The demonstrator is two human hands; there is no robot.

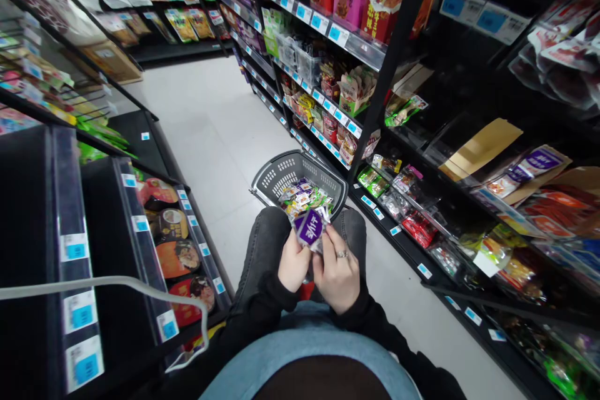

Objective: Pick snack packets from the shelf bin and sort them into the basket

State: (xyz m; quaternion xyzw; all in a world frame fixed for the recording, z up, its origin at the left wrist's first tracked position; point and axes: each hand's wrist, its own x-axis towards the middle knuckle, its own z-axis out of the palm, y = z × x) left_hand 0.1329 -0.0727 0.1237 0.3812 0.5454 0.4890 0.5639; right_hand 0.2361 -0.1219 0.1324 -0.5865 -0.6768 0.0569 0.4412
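I am crouched in a shop aisle. My left hand and my right hand together hold a small stack of purple snack packets just above my knees. A ring sits on a finger of my right hand. Right beyond the packets stands a grey plastic shopping basket on the floor, holding several small mixed packets.
Black shelves line both sides of the aisle. The right shelves carry snack bags with blue price tags; the left lower shelf holds instant bowls. A white cable loops at the lower left. The pale floor runs ahead.
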